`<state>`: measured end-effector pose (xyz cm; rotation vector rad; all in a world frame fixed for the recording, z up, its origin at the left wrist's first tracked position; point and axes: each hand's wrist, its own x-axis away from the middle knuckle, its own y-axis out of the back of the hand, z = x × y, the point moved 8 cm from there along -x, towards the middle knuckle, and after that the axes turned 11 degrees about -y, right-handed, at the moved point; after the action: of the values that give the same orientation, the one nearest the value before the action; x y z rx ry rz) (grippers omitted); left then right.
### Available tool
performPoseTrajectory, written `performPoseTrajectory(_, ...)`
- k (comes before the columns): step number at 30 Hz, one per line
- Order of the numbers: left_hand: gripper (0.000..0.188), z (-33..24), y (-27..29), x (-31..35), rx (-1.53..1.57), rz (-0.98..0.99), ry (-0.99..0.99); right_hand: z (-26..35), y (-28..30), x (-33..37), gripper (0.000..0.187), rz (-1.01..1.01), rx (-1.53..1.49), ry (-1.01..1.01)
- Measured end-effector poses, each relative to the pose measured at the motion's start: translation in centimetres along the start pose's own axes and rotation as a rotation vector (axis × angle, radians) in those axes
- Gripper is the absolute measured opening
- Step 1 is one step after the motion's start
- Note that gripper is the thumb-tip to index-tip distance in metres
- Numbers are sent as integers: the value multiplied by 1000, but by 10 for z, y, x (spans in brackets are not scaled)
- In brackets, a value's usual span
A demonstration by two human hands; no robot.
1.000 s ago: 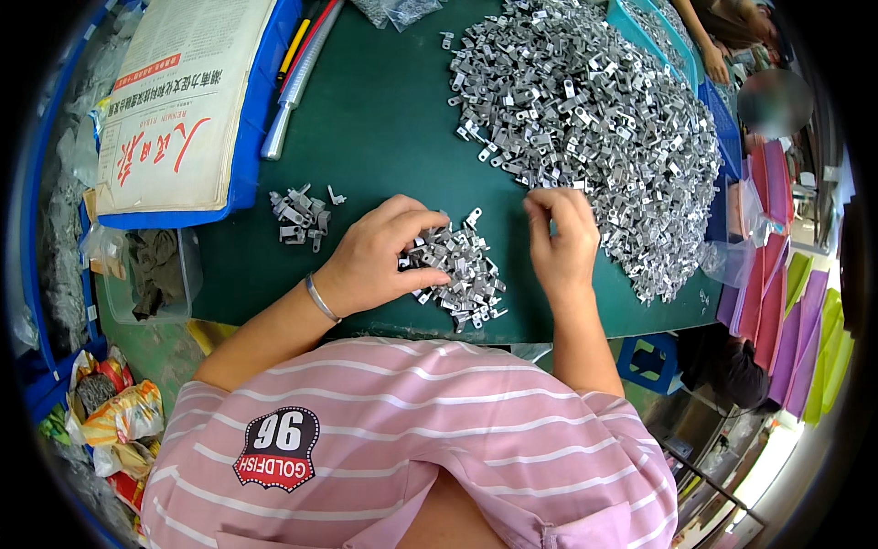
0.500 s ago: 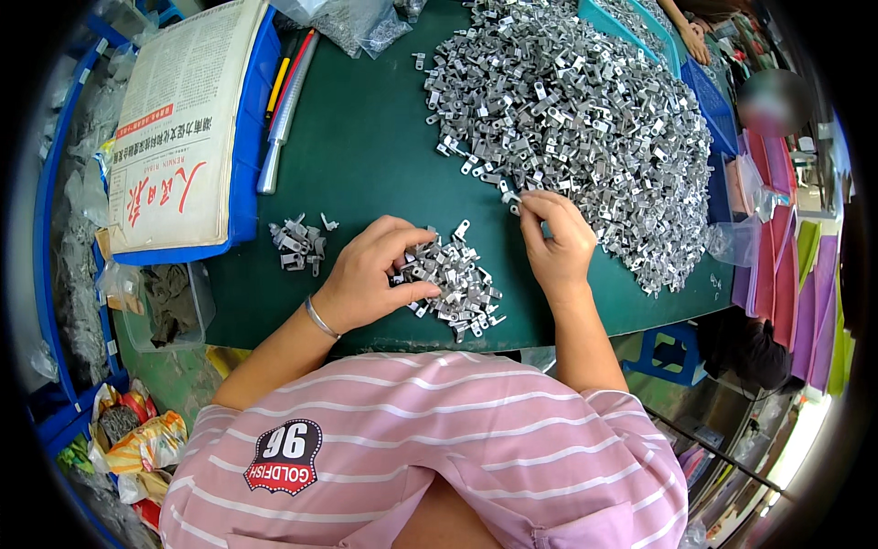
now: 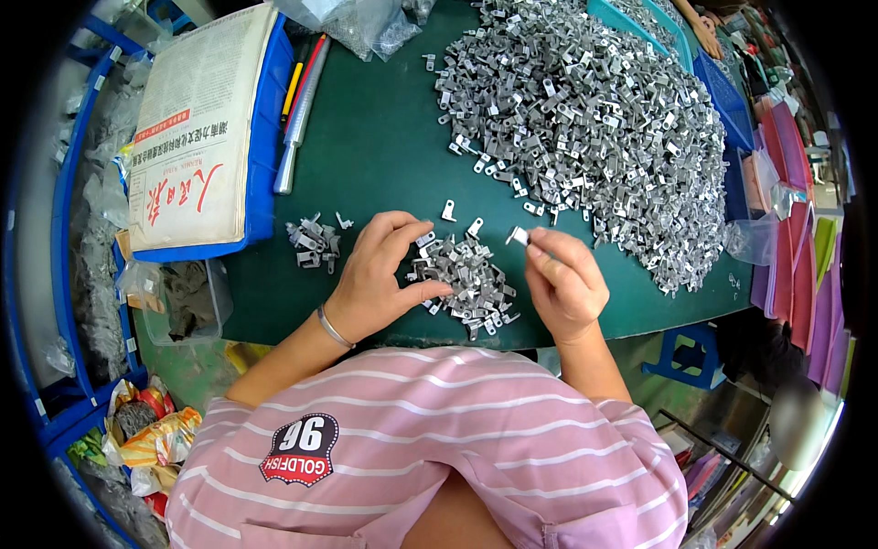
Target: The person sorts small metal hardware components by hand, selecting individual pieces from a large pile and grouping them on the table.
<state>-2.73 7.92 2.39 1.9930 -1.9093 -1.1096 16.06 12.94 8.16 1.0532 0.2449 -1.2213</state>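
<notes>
My right hand point(image 3: 569, 285) is closed, its thumb and fingertips pinching one small bent metal bracket point(image 3: 518, 236) above the green table. My left hand point(image 3: 370, 273) curves around the left side of a small heap of the same brackets point(image 3: 465, 279). Its thumb and index finger are apart, and the index fingertip is close to a bracket at the heap's edge. Just beyond this heap, a single bracket point(image 3: 448, 210) lies by itself. Left of my left hand is a smaller cluster of brackets point(image 3: 314, 242). A large pile of brackets point(image 3: 585, 128) spreads over the far right.
A blue tray point(image 3: 265, 137) holding folded newspapers point(image 3: 197, 137) is at the left, beside pens and a silver tool point(image 3: 294, 137). Clear plastic bags point(image 3: 361, 23) lie at the back. Baskets point(image 3: 722, 101) line the right edge, near another person's hand point(image 3: 706, 38).
My right hand has drawn back from the large pile's edge toward the small heap, a bracket in its fingertips. A lone bracket now shows beyond the heap. The whole view has shifted slightly.
</notes>
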Motion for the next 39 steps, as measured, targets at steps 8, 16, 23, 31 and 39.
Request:
performPoseTrajectory(8,25,-20,9,-9,236,-121,-110,20,-34,3,25,254,-253,-23)
performPoseTrajectory(16,15,-2,94,24,-187,-439,12,-61,-41,-18,22,248,372,-128)
performPoseTrajectory(23,15,10,93,53,-475,-341,81,-61,-43,-18,20,290,390,-137)
performPoseTrajectory(31,13,-6,86,41,-533,-341,-71,-76,-73,38,16,399,-1448,-1373)
performPoseTrajectory(39,22,-8,25,-12,-194,-113,-107,-69,-73,51,16,388,-1733,-1433)
